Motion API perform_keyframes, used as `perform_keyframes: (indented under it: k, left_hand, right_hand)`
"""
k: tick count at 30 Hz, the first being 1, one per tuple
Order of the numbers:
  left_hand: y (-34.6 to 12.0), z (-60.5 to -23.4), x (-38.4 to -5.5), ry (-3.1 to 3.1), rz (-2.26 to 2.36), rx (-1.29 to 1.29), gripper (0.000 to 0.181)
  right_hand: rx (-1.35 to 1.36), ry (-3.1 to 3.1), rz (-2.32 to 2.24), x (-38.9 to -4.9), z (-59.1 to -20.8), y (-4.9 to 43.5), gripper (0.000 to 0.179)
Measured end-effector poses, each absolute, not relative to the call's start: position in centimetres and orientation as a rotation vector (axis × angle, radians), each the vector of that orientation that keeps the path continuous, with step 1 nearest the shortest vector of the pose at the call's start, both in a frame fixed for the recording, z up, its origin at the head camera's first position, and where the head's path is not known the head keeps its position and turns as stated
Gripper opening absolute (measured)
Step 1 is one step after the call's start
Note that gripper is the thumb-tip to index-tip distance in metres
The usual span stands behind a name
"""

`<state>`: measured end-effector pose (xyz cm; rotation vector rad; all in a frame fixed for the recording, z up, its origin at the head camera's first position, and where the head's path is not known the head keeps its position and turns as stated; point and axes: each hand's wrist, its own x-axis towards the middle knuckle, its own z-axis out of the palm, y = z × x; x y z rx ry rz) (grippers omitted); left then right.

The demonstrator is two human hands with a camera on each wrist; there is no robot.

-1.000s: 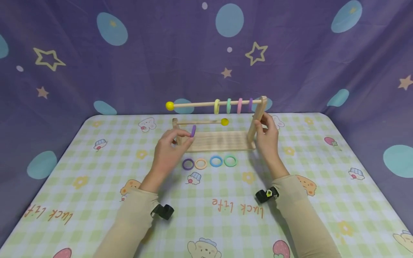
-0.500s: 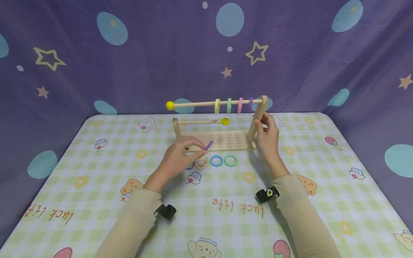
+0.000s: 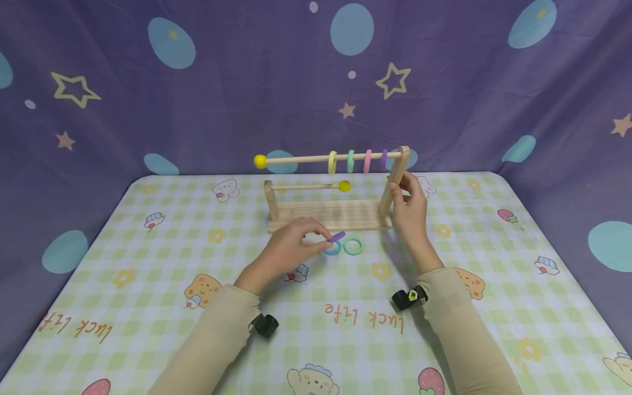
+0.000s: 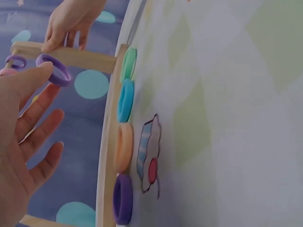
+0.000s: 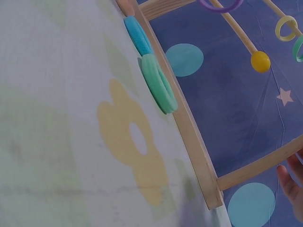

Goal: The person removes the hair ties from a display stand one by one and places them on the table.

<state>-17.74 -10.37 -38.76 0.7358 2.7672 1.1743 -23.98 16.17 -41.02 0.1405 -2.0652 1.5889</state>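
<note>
Purple ring [image 3: 337,237] pinched betw. thumb & index of L hand [image 3: 292,246], other fingers loosely spread; ring off bench [image 3: 316,343], overlapping blue ring [image 5: 136,36] in head view, in front of wood rack [image 3: 340,215]. R hand [image 3: 411,211] grips rack's R upright [image 3: 393,185]. Green ring [image 5: 154,85] on bench just R of blue. 4 rings [image 3: 367,161] on top rod [image 3: 296,160].

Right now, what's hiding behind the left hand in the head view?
Parts of the blue ring and wooden base show. The left hand covers the orange ring and dark purple ring; the left wrist view shows them.
</note>
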Motion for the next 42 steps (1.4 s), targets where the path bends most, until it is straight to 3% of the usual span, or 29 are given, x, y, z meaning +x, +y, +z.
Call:
perform_keyframes:
  k: [42]
  left_hand:
    - [-6.5, -40.1, -18.8, 2.673, 0.713, 1.007, 0.007]
  right_hand:
    - [0.151, -2.056, 1.575, -24.1, -41.2, 16.3, 0.039]
